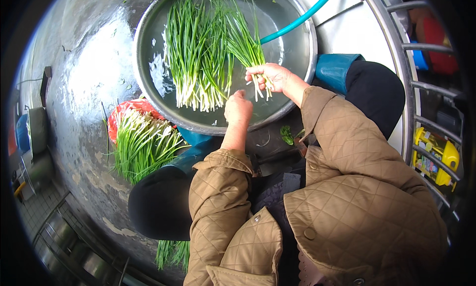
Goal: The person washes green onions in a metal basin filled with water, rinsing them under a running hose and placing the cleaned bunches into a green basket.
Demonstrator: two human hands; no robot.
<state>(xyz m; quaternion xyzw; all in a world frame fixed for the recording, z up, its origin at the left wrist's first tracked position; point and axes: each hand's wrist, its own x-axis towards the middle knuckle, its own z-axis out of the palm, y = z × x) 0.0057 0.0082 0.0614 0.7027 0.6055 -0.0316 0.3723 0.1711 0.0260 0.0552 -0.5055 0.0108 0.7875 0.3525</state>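
Observation:
A wide metal basin (pixel 312 48) of water stands before me. Several bunches of scallions (pixel 197 51) float at its left, white ends toward me. My right hand (pixel 268 77) grips a small bunch of scallions (pixel 243 36) near the white ends, over the water. Just left and nearer to me, my left hand (pixel 238 106) has curled fingers beside the ends of the floating scallions; whether it pinches a stalk I cannot tell. A teal hose (pixel 297 20) runs into the basin from the upper right.
More scallions (pixel 145 148) lie on a red plastic bag (pixel 122 113) on the wet floor, left of the basin. Another bunch (pixel 173 253) lies behind my left knee. A metal rack (pixel 405 62) stands at right, with a yellow container (pixel 435 157) behind its bars. Leafy scraps (pixel 286 135) lie below the basin.

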